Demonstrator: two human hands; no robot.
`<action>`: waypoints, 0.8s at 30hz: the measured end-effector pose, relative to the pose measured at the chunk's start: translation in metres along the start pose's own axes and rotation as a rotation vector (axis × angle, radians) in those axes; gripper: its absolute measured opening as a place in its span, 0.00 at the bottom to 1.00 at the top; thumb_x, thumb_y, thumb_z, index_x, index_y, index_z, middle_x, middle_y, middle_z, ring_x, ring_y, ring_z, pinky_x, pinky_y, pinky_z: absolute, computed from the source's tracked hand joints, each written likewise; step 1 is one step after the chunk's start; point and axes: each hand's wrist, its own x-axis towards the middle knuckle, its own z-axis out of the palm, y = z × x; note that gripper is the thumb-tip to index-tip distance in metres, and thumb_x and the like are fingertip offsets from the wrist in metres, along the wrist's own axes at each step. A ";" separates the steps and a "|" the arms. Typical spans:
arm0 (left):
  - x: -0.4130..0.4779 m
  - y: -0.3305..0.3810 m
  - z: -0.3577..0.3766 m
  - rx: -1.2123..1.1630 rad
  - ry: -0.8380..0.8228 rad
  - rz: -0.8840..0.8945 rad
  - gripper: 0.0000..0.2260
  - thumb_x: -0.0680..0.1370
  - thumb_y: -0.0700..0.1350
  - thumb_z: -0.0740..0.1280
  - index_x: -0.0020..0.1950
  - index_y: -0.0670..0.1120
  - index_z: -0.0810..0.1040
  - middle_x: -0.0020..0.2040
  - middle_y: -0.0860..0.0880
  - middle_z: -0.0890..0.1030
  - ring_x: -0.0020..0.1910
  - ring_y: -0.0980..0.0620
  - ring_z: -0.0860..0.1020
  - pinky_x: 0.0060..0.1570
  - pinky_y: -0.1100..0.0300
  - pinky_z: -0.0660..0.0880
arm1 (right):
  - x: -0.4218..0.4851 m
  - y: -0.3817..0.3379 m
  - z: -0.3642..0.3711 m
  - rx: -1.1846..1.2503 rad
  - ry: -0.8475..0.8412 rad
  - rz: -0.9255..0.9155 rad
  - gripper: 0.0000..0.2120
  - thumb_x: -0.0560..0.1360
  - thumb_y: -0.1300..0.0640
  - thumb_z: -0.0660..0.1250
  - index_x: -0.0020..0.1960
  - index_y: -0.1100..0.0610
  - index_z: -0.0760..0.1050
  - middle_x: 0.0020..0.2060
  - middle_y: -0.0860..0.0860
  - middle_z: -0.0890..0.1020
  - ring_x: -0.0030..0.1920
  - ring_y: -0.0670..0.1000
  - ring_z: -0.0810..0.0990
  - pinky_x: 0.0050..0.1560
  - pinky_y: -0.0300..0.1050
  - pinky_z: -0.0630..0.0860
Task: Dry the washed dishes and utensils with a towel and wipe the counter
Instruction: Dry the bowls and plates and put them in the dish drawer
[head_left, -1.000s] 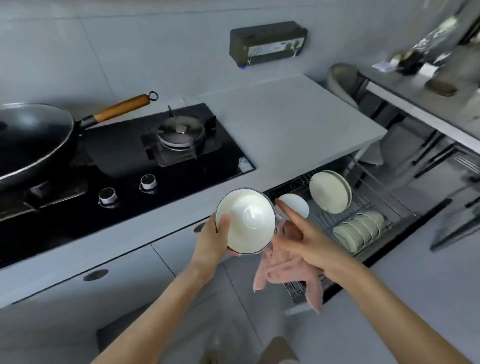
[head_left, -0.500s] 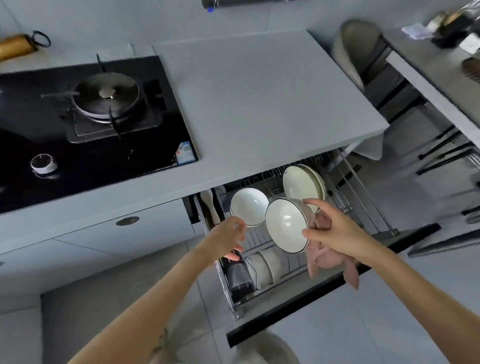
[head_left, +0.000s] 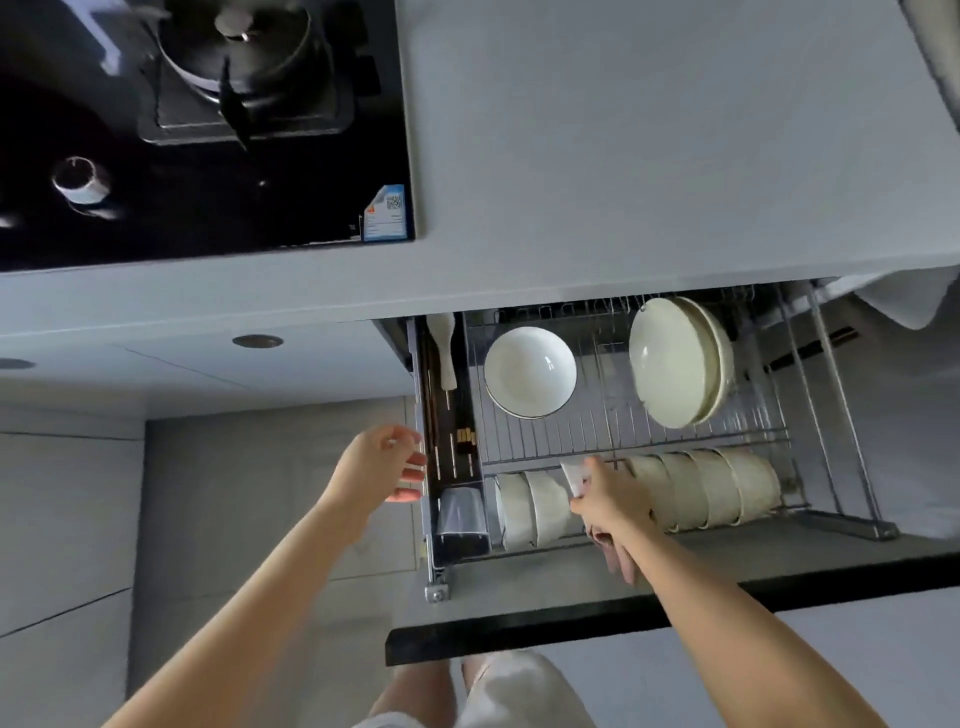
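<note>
My right hand (head_left: 610, 501) reaches down into the front row of the pull-out wire dish rack (head_left: 844, 527). It pinches the rim of a white bowl (head_left: 573, 475) that stands on edge among the other bowls (head_left: 530, 509). The pink towel (head_left: 618, 558) hangs from under the same hand. Left of the rack's utensil slot (head_left: 449, 452), my left hand (head_left: 384, 467) hovers with its fingers spread and holds nothing. Another white bowl (head_left: 530, 371) and stacked cream plates (head_left: 675, 361) stand in the back row.
More cream bowls (head_left: 717, 488) fill the front row to the right. A rice paddle (head_left: 441, 348) and a clear cup (head_left: 460, 512) sit in the utensil slot. The grey counter (head_left: 623, 130) lies above the rack, with the black gas hob (head_left: 208, 130) on its left. The black drawer front (head_left: 571, 629) juts out near my legs.
The white bowl passed from my left hand to my right, which lowered it into the rack's front row. My left hand let go and drew aside. My view tilted down.
</note>
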 end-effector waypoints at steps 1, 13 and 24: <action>-0.001 -0.004 -0.001 -0.002 0.008 -0.006 0.08 0.81 0.38 0.57 0.49 0.43 0.75 0.42 0.44 0.80 0.38 0.48 0.79 0.35 0.56 0.79 | 0.005 0.003 0.008 -0.009 -0.014 0.031 0.24 0.71 0.50 0.69 0.64 0.53 0.66 0.48 0.48 0.81 0.42 0.52 0.80 0.42 0.45 0.78; -0.009 -0.056 -0.022 -0.108 0.121 -0.131 0.09 0.81 0.38 0.57 0.47 0.44 0.76 0.44 0.43 0.80 0.40 0.46 0.80 0.41 0.53 0.80 | 0.027 0.005 0.036 0.132 -0.137 0.060 0.35 0.73 0.49 0.68 0.75 0.52 0.58 0.65 0.50 0.76 0.60 0.54 0.77 0.52 0.45 0.74; -0.052 -0.069 -0.044 -0.253 0.142 -0.100 0.05 0.80 0.43 0.62 0.52 0.46 0.77 0.48 0.44 0.81 0.45 0.47 0.81 0.40 0.58 0.80 | -0.060 -0.099 -0.054 0.712 -0.055 -0.234 0.19 0.75 0.50 0.68 0.61 0.57 0.68 0.55 0.50 0.76 0.47 0.46 0.77 0.33 0.34 0.73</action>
